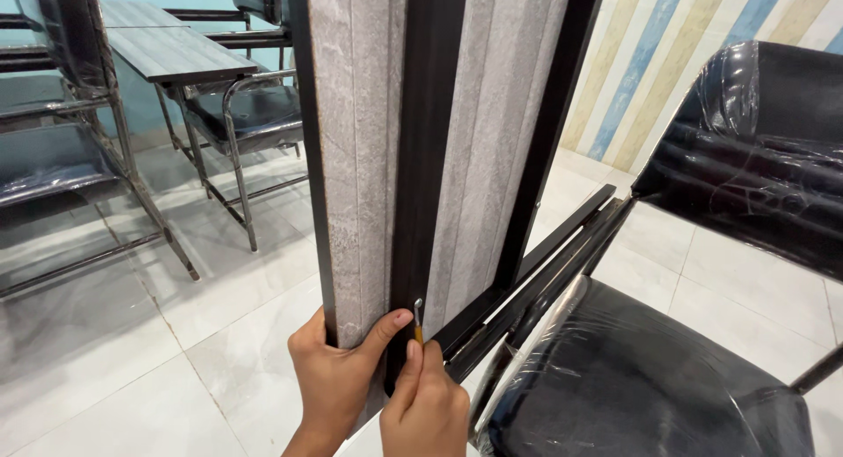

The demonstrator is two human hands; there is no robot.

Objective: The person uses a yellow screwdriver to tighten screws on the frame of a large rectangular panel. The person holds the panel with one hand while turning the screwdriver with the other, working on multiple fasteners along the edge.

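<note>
A: What is being worked on, from the biggest thing down?

B: A grey wood-grain board (360,150) is stood on edge beside a black chair wrapped in plastic (667,369). A black metal bar (421,158) is laid along the board's face, and a screw (418,304) is seated near the bar's lower end.

A: And the hands?

B: The board's lower edge is clasped by the left hand (338,382), its thumb pressed flat against the bar beside the screw. A slim screwdriver (418,331) is pinched in the closed fingers of the right hand (428,404) — its tip is set on the screw head.

A: The step in hand?

B: Turning of that screw, it is judged; steady pressure in line with the shaft would be called for, with the board kept from tipping.

A: Room to move?

B: The chair frame is crowded just right of the tool — open tiled floor (132,352) is left on the other side, with further desks and chairs (176,62) well apart.
</note>
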